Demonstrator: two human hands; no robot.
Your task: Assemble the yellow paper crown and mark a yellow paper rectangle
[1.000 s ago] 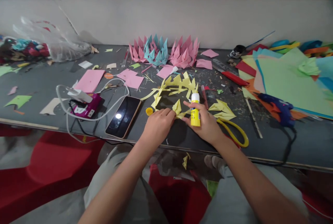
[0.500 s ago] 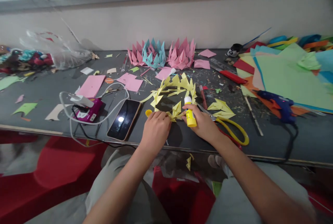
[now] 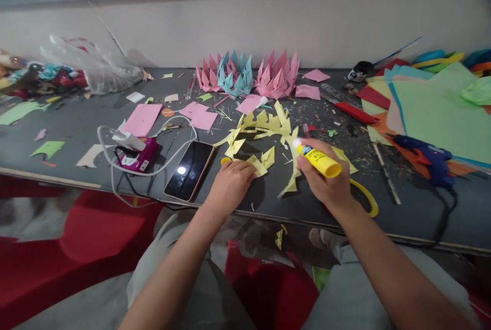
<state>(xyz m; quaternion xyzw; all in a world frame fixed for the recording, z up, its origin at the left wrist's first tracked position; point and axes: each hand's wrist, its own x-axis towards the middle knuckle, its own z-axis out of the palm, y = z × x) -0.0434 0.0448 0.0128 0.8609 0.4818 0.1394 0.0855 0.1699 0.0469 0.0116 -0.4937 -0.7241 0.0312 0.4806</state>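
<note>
My right hand [image 3: 330, 179] grips a yellow glue stick [image 3: 319, 159], its white tip pointing up and left over the right part of a yellow paper crown [image 3: 264, 124]. The folded-point crown lies in an open ring, and its right end hangs free toward the table's front edge. My left hand [image 3: 231, 182] is closed at the other end of the crown, beside a folded yellow point; its fingertips are partly hidden. Just beyond its knuckles shows a small yellow cap [image 3: 225, 160]. Yellow-handled scissors [image 3: 366, 198] lie partly hidden behind my right hand.
A phone [image 3: 190, 170] and a purple power adapter [image 3: 140, 156] with cables lie to the left. Pink and blue paper crowns [image 3: 235, 75] stand at the back. On the right are a glue gun [image 3: 422, 156], a red cutter [image 3: 356, 113] and coloured sheets [image 3: 441, 110].
My right hand has moved right with the glue stick, which now tilts. The crown's front has come apart, its right end swinging away from my left hand. The view has shifted slightly.
</note>
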